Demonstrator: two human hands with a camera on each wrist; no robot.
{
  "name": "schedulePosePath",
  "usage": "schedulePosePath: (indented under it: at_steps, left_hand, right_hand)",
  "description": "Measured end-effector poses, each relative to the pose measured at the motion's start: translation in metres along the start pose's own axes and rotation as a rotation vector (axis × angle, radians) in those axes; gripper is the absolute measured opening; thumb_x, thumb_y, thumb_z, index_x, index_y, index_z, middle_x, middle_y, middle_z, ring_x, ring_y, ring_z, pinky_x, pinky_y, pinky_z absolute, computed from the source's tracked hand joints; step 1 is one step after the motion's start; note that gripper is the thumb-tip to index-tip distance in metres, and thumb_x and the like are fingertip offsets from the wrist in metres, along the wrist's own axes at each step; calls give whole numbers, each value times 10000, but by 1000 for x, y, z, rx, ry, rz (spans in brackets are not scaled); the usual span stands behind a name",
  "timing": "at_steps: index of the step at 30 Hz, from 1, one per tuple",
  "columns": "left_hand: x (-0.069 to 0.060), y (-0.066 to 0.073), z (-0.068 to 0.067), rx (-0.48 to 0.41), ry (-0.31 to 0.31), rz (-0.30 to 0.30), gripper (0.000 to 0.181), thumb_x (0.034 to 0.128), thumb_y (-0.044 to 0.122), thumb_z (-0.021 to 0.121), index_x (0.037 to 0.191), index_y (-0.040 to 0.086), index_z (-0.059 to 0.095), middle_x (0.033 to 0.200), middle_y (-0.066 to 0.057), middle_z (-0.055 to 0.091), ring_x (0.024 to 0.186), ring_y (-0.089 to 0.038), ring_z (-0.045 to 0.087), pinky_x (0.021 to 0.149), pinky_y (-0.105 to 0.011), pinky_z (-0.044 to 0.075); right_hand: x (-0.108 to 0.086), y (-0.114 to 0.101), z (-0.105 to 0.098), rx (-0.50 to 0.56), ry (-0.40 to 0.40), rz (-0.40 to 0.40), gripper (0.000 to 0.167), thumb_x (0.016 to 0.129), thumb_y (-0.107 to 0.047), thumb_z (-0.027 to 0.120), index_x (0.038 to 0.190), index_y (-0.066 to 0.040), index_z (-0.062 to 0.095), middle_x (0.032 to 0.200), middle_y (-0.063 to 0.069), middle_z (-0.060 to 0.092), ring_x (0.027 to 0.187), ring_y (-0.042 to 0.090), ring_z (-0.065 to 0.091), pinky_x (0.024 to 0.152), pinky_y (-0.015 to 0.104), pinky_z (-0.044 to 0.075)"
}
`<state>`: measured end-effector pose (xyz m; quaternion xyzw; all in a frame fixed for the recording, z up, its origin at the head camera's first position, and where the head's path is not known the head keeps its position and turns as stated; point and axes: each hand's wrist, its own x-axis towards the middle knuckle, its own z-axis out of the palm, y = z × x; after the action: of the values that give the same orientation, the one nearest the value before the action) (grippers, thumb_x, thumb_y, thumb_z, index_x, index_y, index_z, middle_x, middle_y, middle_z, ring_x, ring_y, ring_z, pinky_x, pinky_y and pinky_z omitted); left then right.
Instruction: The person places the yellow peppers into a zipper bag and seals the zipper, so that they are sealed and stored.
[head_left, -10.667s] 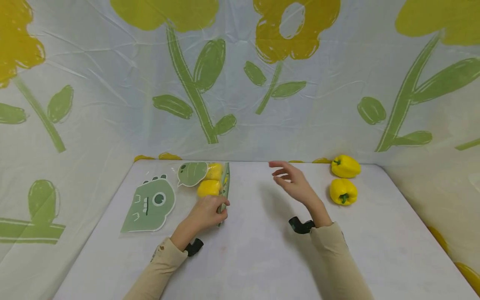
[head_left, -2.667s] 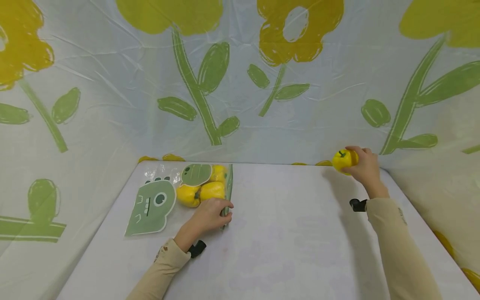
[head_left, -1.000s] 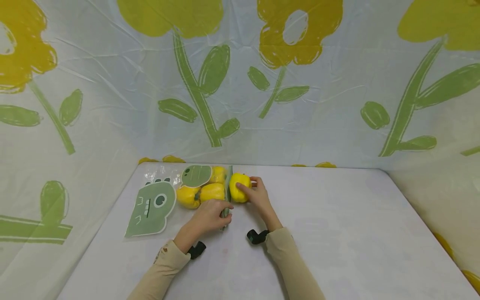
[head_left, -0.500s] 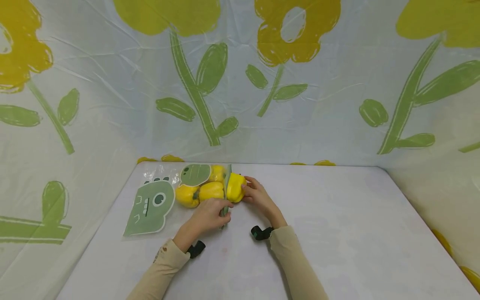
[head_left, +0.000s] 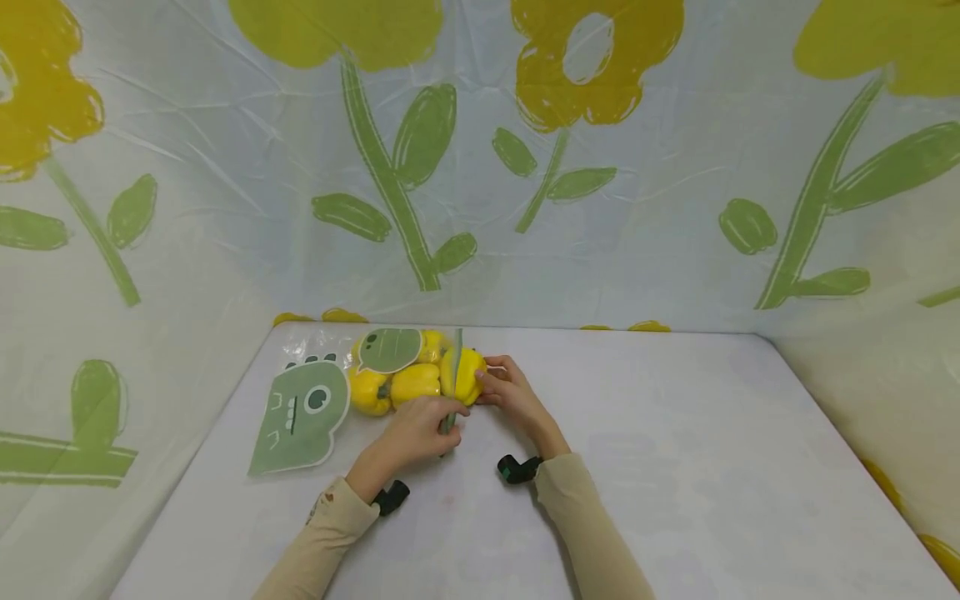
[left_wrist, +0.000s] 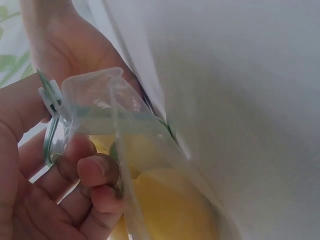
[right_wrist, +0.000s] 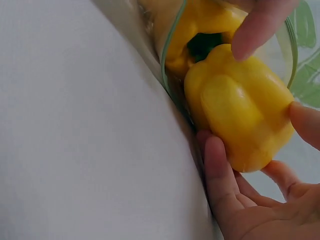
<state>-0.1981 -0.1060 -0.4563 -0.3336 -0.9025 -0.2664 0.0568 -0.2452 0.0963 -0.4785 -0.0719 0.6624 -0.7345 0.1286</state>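
Note:
A clear zip bag point(head_left: 300, 417) with green dinosaur prints lies on its side, its mouth facing right. Several yellow bell peppers point(head_left: 416, 382) show through its plastic. My left hand point(head_left: 414, 429) pinches the near end of the bag's green-edged mouth; the left wrist view shows curled fingers point(left_wrist: 95, 172) at the plastic rim. Another yellow bell pepper point(head_left: 469, 377) sits partly inside the mouth, held around its outer end by my right hand point(head_left: 517, 402). In the right wrist view, this bell pepper point(right_wrist: 240, 110) lies against a green-stemmed one deeper in the bag.
The bag rests on a white table point(head_left: 712, 467), towards its back left. A pale cloth wall point(head_left: 645, 250) with printed flowers rises behind the table and along both sides. Each wrist carries a small black device point(head_left: 517, 469).
The right hand has brought the last loose bell pepper from the table's far right to the bag and pushed it leftward into the mouth. Peppers inside have shifted left. The left hand keeps its grip.

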Motion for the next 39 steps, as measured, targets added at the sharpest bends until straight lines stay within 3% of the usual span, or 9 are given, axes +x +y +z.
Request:
schedulePosePath:
  at_steps: [6,11,18,24,29,36,39]
  left_hand:
    - [0,-1,0,9,0,16,234,779,103,737,1012,92,739,618,124,457,573,-52,419,524,-224,372]
    - [-1,-1,0,2,6,16,248,775,92,733,1023,81,739,633,108,470,579,-57,406,521,-227,359]
    - [0,0,-3,-6,-9,14,278,783,93,730,1060,74,740,633,91,486,540,-45,378,521,-221,346]
    - [0,-1,-4,-2,2,23,263,772,92,733,1035,70,737,656,83,519,551,-35,407,526,-215,375]
    - [-1,-1,-4,7,13,14,257,775,89,731,1031,81,739,677,89,540,558,-35,415,531,-215,383]
    - [-1,1,-4,30,40,15,254,766,91,716,1018,78,743,654,86,535,545,-32,408,516,-215,373]
    - [-1,2,-4,49,50,-1,244,771,100,707,1011,78,744,638,99,530,533,-25,407,510,-219,368]
  right_hand:
    - [0,3,2,-99,-26,-22,501,968,-188,624,1416,-52,447,1418,207,445,996,239,636,910,421,523]
    - [-1,4,2,-185,-73,-19,648,929,-153,651,1520,-116,387,1517,120,373,1046,274,620,960,441,477]
    - [-1,1,3,-253,-123,-16,664,919,-63,586,1541,-123,361,1562,81,285,1246,321,506,988,412,448]
    - [1,2,0,-117,-172,-42,651,900,49,492,1519,-50,316,1553,145,339,1297,404,450,978,397,410]
    - [3,5,-2,-34,-198,-24,565,906,74,432,1455,-48,379,1538,135,392,1329,406,401,1022,421,354]
    - [2,7,-2,-101,-279,-29,596,865,80,412,1452,-16,452,1509,139,438,1390,330,386,1128,539,176]
    - [1,6,-2,-112,-266,-29,560,884,49,419,1440,-1,468,1479,169,462,1348,354,423,1117,533,225]
